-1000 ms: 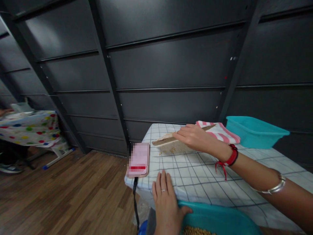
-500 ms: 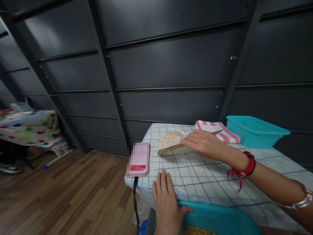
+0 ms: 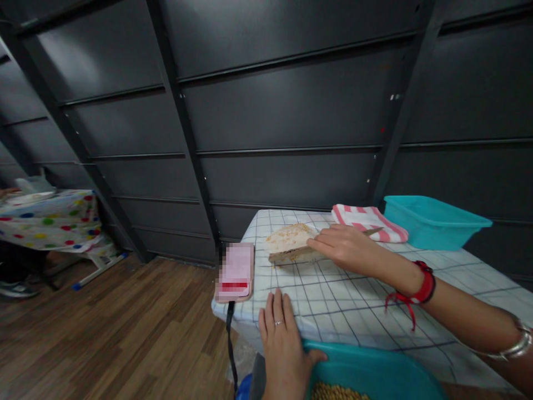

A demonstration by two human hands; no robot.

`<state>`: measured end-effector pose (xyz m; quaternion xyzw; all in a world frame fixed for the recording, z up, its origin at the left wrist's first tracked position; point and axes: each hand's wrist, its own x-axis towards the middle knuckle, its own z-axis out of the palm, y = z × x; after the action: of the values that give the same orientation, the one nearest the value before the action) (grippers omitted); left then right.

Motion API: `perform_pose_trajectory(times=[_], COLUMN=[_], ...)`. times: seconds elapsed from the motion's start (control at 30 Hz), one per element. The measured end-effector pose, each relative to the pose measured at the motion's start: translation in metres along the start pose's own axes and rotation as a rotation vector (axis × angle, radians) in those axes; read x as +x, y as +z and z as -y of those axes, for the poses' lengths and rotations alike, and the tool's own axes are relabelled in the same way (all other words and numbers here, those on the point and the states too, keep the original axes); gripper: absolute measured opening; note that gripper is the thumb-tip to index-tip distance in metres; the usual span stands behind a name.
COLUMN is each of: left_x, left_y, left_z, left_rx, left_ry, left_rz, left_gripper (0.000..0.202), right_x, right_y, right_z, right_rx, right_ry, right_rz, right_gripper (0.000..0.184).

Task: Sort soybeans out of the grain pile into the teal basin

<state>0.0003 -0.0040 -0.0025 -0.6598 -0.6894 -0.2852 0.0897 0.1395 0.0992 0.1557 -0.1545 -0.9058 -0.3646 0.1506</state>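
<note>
My right hand (image 3: 347, 248) reaches across the checked tablecloth (image 3: 345, 300) and grips a flat brown strip of cardboard (image 3: 291, 255) by its edge. The strip rests on the cloth against a low heap of pale grain (image 3: 289, 236). My left hand (image 3: 285, 344) lies flat with its fingers stretched out on the table's near edge. Its thumb hooks over the rim of a teal basin (image 3: 375, 372) that holds yellowish grain (image 3: 337, 393).
A pink phone (image 3: 235, 271) on a stand sits at the table's left corner with a black cable hanging down. A red-and-white striped cloth (image 3: 368, 222) and a teal tub (image 3: 431, 221) stand at the far side. A polka-dot covered table (image 3: 50, 219) is at far left.
My right hand has drawn the cardboard strip back toward me from over the grain heap, then pushed it slightly against the heap. The left hand has stayed put.
</note>
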Motion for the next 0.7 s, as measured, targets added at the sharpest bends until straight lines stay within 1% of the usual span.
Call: perform_pose_trajectory(times=[0.13,0.23,0.4,0.6,0.7], left_x=[-0.001,-0.001,0.000,0.001,0.000], left_y=[0.000,0.001,0.001,-0.002,-0.001], left_z=[-0.001,0.000,0.001,-0.001,-0.001], left_rx=[0.001,0.005,-0.004,-0.006,-0.003], left_ry=[0.006,0.012,0.007,-0.006,-0.002], left_rz=[-0.019,-0.022,0.002,-0.005,-0.017], left_gripper=[0.092,0.092,0.092,0.090,0.089], right_x=[-0.002,0.003,0.006,-0.001,0.002], right_y=[-0.008,-0.005,-0.001,-0.012,-0.012], right_z=[-0.001,0.003,0.011,0.009,0.009], right_rx=[-0.003,-0.011,0.022,0.015,0.010], right_ry=[-0.006,0.004,-0.010,-0.002,0.003], right_rz=[-0.023,-0.033,-0.011,-0.038,-0.065], right_gripper=[0.024,0.023,0.021,0.026,0.026])
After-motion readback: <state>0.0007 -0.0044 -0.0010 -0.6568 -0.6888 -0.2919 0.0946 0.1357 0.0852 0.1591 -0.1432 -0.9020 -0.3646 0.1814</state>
